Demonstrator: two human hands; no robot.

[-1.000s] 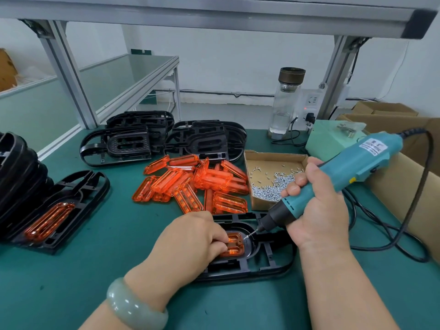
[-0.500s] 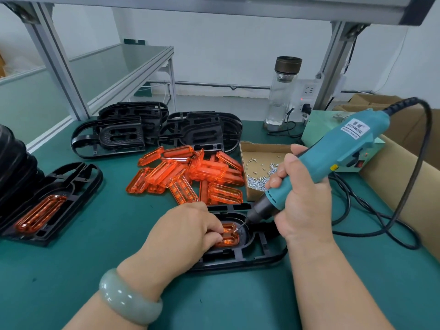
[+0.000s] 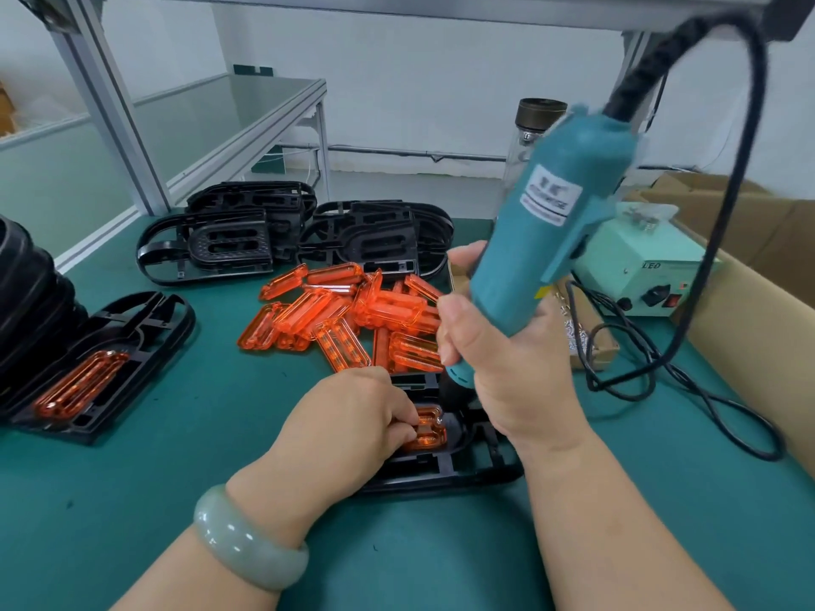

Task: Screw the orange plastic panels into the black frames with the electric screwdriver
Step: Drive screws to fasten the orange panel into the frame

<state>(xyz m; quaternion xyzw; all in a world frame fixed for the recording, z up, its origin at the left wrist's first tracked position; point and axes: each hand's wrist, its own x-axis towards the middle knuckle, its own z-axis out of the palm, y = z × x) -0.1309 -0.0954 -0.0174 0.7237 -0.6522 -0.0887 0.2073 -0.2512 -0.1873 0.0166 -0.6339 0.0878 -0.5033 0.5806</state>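
Orange panel [image 3: 425,429]: just below your screwdriver [image 3: 542,222] tip.
Right hand [image 3: 507,368]: grips screwdriver, nearly upright.
Left hand [image 3: 353,416]: curled fingers pin panel.

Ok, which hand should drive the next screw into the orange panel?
Right. The right hand grips the electric screwdriver just above the orange panel; the left hand holds that panel.
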